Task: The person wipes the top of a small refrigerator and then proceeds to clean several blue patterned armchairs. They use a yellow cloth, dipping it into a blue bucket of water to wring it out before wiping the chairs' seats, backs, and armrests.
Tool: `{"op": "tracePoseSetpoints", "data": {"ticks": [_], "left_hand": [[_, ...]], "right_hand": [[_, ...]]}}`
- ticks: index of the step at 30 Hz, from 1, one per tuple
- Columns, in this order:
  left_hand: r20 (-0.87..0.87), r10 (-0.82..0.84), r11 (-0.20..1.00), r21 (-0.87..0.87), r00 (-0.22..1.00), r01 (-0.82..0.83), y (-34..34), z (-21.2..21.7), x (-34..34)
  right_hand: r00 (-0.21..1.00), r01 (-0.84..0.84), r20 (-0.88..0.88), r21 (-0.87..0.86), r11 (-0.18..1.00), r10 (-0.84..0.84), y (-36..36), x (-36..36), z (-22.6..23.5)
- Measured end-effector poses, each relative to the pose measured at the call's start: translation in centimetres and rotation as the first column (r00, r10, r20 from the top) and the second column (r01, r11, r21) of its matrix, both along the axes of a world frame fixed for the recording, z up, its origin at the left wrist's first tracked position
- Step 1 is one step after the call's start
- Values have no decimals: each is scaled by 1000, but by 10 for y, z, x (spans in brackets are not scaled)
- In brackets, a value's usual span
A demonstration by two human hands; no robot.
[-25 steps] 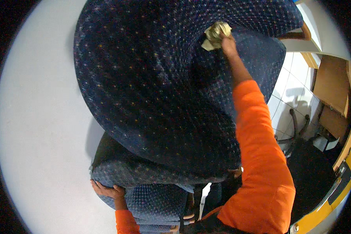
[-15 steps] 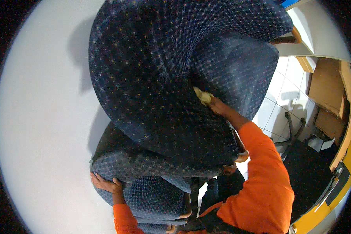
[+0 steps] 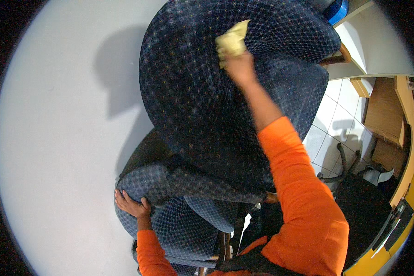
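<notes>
A large padded chair (image 3: 184, 96) in dark blue dotted fabric fills the middle. My right hand (image 3: 241, 69) is closed on a pale yellow cloth (image 3: 233, 39), which lies against the inner side of its curved backrest. One corner of the cloth sticks up past my fingers. Nearer to me is a second blue padded chair (image 3: 145, 181), with part of it behind the first. My left hand (image 3: 134, 206) lies over the outer edge of this nearer chair, fingers spread on the fabric and thumb toward the inside.
A white wall (image 3: 64, 138) runs along the left, close behind the backrests. At the right are white floor tiles (image 3: 329, 110), a black swivel chair (image 3: 361, 211), wooden furniture (image 3: 384, 110) and a yellow desk edge (image 3: 377, 257). A blue round object (image 3: 338, 11) sits at the top right.
My right hand has carried the cloth from near the seat's inner corner up and away across the backrest. The chairs' left edges sit farther right in view. My left hand stays on the nearer chair.
</notes>
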State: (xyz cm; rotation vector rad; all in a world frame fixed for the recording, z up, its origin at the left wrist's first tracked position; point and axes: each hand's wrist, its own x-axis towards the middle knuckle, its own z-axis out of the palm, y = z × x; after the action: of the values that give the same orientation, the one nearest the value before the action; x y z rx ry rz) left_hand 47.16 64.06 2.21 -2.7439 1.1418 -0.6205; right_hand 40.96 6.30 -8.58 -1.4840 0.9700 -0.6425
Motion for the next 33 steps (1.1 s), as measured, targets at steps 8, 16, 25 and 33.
{"op": "tracePoseSetpoints", "data": {"ticks": [8,16,25,33], "left_hand": [[-8,-2,1000,-24,1000,2,-3,2,-1],[-15,31,1000,-4,999,-31,1,0,0],[-29,44,999,10,999,-44,4,1,0],[-56,69,997,18,996,-69,3,4,-2]], "right_hand": [[398,-872,-477,66,484,783,66,-166,4],[995,6,102,-269,963,22,19,26,2],[501,-825,-462,1,565,732,84,-190,-34],[1000,8,15,-845,534,8,-94,-22,78]]}}
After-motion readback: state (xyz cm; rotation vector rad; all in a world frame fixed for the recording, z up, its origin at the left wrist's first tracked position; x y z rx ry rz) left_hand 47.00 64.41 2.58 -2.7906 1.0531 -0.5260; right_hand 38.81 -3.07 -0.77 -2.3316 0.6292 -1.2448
